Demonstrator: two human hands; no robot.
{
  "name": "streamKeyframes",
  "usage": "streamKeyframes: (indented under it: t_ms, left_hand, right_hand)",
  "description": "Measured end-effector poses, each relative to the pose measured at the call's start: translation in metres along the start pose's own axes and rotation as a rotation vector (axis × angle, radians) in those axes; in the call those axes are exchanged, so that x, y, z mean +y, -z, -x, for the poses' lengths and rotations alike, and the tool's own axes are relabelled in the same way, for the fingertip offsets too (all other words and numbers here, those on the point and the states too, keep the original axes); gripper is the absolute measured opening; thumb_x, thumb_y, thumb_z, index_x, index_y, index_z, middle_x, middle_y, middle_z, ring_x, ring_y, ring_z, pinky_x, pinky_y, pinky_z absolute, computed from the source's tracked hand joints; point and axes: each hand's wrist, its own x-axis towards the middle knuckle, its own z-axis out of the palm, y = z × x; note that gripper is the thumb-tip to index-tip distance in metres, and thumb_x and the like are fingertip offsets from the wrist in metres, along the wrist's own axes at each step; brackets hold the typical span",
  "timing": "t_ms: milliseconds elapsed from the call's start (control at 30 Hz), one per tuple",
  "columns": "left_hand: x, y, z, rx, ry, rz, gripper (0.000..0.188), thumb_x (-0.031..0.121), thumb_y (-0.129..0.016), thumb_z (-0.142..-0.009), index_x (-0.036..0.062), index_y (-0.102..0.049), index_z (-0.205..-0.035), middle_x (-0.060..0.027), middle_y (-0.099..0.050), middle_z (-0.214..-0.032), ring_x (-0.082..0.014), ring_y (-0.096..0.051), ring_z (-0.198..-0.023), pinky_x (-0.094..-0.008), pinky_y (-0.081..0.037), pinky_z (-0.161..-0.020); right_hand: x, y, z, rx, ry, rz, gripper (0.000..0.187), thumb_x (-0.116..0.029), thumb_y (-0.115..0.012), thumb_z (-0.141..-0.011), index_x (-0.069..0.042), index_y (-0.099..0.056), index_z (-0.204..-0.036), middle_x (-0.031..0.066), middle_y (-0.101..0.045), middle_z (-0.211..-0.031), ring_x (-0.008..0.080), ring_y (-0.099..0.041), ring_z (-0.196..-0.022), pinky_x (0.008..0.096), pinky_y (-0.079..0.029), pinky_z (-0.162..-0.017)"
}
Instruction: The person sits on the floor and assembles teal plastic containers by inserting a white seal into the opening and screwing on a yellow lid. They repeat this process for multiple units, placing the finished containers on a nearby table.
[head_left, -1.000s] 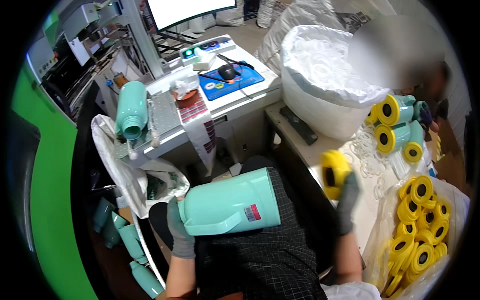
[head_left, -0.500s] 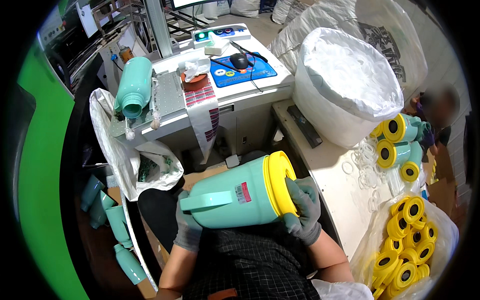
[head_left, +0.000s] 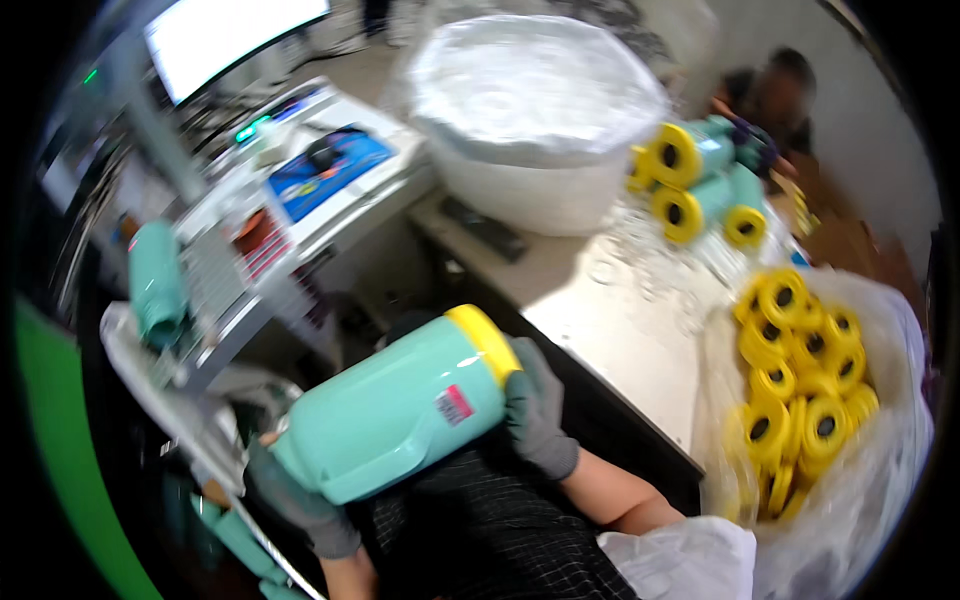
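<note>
A large teal jug (head_left: 385,415) with a moulded side handle and a small red-and-white label lies tilted across my lap. Its yellow lid (head_left: 484,344) points up and to the right. My left hand (head_left: 300,495), in a grey glove, is closed around the jug's base end. My right hand (head_left: 538,410), gloved too, grips the lid end from the right, its fingers at the lid's edge. Part of each hand's fingers is hidden by the jug.
An open-mouthed teal jug body (head_left: 157,280) lies on the machine bed. A clear bag of yellow lids (head_left: 800,370) stands at right. Lidded jugs (head_left: 700,200) lie on the white bench (head_left: 620,350) beside a big white sack (head_left: 530,190). A person (head_left: 770,110) works beyond.
My view has swung to the right. The jug has turned in my hands, its handle now lower and its lid end tilted further up. Both hands still hold it.
</note>
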Motion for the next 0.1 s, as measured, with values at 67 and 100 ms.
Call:
streamKeyframes:
  t_ms: [67,100]
  left_hand:
    - [0.025,-0.019,-0.004,-0.201,0.079,0.219,0.034,0.033,-0.041,-0.11,0.0053,-0.059,-0.119,-0.0122,-0.069,-0.117,-0.0235,-0.071,-0.103,-0.0396,-0.06,-0.094]
    - [0.024,-0.032,-0.009,-0.252,0.079,0.232,0.034,0.033,-0.041,-0.11,0.0053,-0.059,-0.119,-0.0122,-0.069,-0.117,-0.0235,-0.071,-0.103,-0.0396,-0.06,-0.094]
  right_hand:
    - [0.023,0.005,0.004,0.024,-0.196,-0.189,0.045,-0.032,-0.056,-0.108,0.003,-0.059,-0.134,0.0046,-0.059,-0.108,0.0105,-0.055,-0.099,0.0265,-0.048,-0.087]
    - [0.02,0.015,0.007,0.074,-0.183,-0.179,0.045,-0.032,-0.056,-0.108,0.003,-0.059,-0.134,0.0046,-0.059,-0.108,0.0105,-0.055,-0.099,0.0265,-0.048,-0.087]
